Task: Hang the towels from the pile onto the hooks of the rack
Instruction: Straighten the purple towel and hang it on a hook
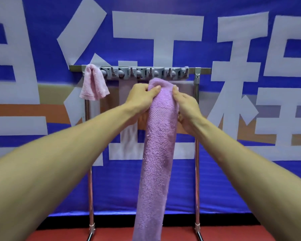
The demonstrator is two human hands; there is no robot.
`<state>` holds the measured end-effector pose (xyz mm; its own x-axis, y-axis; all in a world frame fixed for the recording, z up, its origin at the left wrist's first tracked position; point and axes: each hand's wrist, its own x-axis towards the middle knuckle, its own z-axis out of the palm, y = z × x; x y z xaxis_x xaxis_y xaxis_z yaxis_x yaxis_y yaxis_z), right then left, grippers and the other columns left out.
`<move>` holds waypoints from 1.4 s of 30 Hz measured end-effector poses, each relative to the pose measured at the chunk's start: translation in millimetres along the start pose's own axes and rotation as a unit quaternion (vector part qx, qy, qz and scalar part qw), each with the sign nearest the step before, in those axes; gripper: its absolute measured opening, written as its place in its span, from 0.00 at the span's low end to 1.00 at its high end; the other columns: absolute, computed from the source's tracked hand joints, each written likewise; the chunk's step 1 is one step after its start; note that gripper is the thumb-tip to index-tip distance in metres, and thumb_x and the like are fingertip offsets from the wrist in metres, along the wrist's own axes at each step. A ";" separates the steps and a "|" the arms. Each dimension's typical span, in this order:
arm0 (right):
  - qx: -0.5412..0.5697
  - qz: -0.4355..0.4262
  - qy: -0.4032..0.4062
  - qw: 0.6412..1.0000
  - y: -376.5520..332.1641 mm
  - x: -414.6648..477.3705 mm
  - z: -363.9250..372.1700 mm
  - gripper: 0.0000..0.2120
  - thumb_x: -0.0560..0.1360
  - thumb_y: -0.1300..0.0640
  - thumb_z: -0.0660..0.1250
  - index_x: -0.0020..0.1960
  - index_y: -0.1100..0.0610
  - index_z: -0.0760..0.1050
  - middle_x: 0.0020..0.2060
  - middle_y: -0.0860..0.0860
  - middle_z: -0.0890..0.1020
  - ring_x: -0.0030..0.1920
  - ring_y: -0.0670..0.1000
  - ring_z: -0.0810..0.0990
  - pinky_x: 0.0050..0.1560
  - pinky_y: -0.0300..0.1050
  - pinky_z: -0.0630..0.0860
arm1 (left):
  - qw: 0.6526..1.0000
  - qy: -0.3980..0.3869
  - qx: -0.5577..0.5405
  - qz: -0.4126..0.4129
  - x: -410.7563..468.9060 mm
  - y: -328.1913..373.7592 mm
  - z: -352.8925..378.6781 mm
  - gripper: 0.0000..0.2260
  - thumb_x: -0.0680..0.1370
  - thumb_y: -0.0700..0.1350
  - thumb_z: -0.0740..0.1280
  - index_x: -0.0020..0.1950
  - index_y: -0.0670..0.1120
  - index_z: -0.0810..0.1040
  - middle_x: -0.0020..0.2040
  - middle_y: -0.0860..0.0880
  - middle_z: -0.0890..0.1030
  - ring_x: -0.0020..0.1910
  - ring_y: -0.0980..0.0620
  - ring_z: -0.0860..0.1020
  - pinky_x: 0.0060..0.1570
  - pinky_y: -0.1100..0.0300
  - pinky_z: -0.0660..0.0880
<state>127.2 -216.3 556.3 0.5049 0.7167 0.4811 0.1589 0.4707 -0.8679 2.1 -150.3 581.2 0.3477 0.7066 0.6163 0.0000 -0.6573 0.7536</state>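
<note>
A: Hook strip [125,73], grey, runs along the top bar of the rack [196,153]. Where is the purple towel [156,153]?

B: Its bunched top edge sits just below the strip's right half, close under the hooks. Cannot tell whether it touches one. The rest hangs straight down as a long narrow fold, with the bottom edge cut off by the frame.

A: Hands?

B: Left hand [141,100] clamps the towel's top from the left, thumb and fingers curled into the cloth. Right hand [186,105] pinches it from the right. Only the towel's width parts them.

A: Anything else at the strip?

B: Pink towel [94,84], small, draped at the strip's left end, lower corners hanging free.

A: Room to move?

B: The hooks between the two towels stand bare. Below the strip, the gap between the rack's two posts is open except for the hanging purple towel. Behind the strip is a blue banner [42,40] with large pale characters. Far below it is a red floor [63,235].
</note>
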 end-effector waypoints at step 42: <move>-0.049 0.257 -0.098 0.960 74.9 -49.9 -12.7 0.11 0.78 0.51 0.66 0.46 0.60 0.75 0.35 0.53 0.77 0.36 0.50 0.76 0.38 0.41 0.74 | 0.940 -0.103 -0.235 -0.226 -160.9 -101.0 4.0 0.08 0.81 0.42 0.61 0.48 0.44 0.80 0.43 0.50 0.85 0.42 0.54 0.82 0.45 0.60 0.77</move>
<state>124.7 -223.4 465.7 0.3694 0.9292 -0.0074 0.0162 -0.0144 -0.9998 -50.2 -198.6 405.0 0.5852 0.7888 0.1880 -0.2060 -0.0796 0.9753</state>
